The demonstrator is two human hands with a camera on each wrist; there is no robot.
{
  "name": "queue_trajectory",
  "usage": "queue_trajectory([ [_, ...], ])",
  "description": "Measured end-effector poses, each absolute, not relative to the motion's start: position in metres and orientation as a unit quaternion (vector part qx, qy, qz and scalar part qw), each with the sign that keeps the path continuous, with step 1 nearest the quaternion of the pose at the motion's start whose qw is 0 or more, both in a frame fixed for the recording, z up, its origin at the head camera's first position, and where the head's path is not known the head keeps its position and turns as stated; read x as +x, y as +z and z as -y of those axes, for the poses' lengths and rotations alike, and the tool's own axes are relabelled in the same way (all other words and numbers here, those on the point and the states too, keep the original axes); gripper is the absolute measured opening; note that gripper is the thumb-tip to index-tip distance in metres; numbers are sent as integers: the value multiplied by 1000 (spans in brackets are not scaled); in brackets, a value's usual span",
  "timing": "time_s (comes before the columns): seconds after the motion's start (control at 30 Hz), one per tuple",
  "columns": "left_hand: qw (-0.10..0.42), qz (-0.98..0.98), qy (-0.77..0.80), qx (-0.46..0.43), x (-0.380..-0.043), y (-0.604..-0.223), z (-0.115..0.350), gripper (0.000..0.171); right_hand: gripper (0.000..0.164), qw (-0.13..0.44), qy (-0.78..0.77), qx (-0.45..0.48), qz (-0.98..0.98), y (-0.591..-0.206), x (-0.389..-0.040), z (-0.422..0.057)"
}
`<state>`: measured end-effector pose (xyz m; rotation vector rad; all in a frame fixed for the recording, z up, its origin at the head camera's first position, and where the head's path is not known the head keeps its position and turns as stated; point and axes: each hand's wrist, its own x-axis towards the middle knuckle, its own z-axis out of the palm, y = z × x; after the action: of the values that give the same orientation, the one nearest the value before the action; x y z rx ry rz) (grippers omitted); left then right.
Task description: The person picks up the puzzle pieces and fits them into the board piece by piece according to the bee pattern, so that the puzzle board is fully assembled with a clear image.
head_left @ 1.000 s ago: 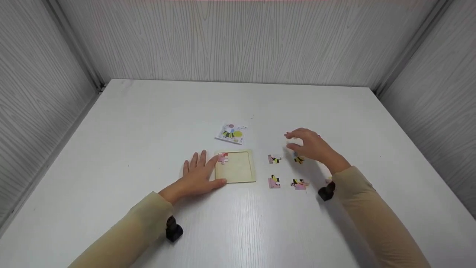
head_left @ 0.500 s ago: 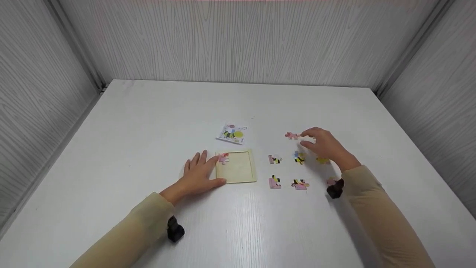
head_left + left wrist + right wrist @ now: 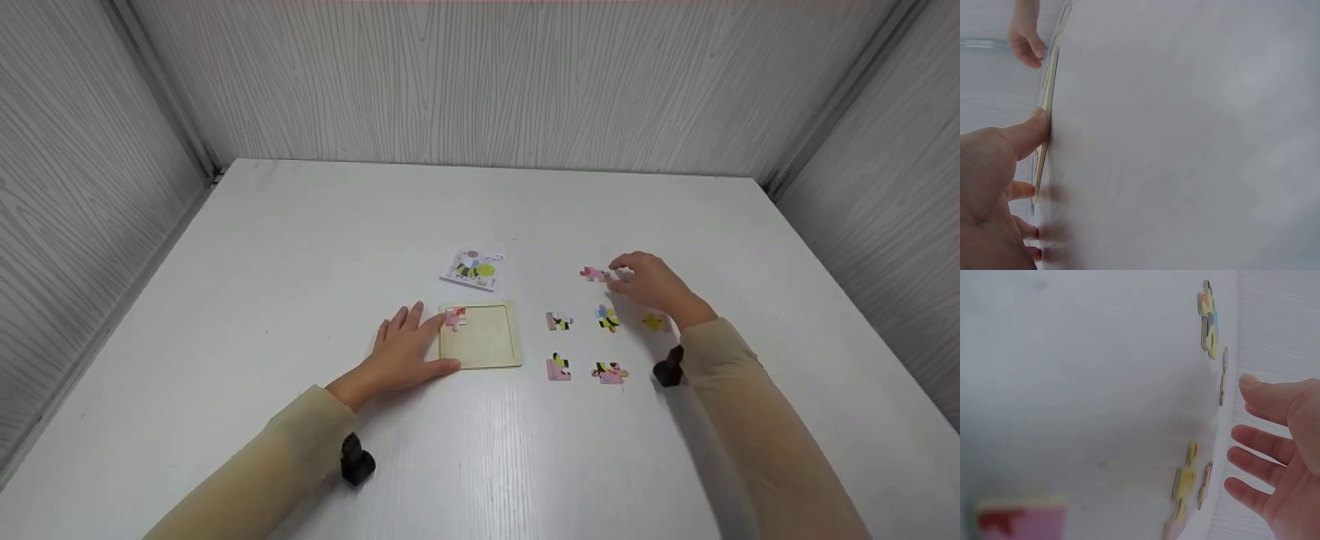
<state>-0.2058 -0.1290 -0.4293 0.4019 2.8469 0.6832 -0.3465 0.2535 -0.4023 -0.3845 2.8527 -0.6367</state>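
Observation:
My left hand (image 3: 405, 352) rests beside a square wooden puzzle tray (image 3: 516, 337), fingers spread, index finger at its upper left and thumb at its lower left corner. In the left wrist view the thumb (image 3: 1032, 132) touches the tray's edge. One pink puzzle piece (image 3: 455, 318) lies in the tray's upper left corner. My right hand (image 3: 654, 285) hovers over the back right pieces with its fingers parted, and the right wrist view shows nothing between them. Nearest to it are a pink piece (image 3: 594, 274) and a pale piece (image 3: 623, 275), partly covered by the fingers.
Several loose pieces lie right of the tray, among them a blue-and-yellow one (image 3: 607, 319), a yellow one (image 3: 652, 322) and a pink-edged one (image 3: 559, 367). A bee picture card (image 3: 473, 270) lies behind the tray. A red-and-pink piece (image 3: 1022, 520) shows near the right wrist.
My right hand has moved right from over the pink piece, which is now uncovered, to over the pale piece beside it. The left hand stays at the tray.

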Motion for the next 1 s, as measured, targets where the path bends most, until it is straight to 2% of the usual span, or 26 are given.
queue_trajectory([
  [0.47, 97, -960, 222, 138, -204, -430, 130, 81, 43, 108, -184, -154, -965, -406, -356, -243],
  [0.73, 99, -958, 230, 136, -204, -430, 130, 81, 28, 63, -158, -185, -968, -410, -357, -241],
  [1.0, 96, -961, 223, 133, -206, -430, 130, 81, 25, 65, -159, -165, -971, -410, -360, -237],
])
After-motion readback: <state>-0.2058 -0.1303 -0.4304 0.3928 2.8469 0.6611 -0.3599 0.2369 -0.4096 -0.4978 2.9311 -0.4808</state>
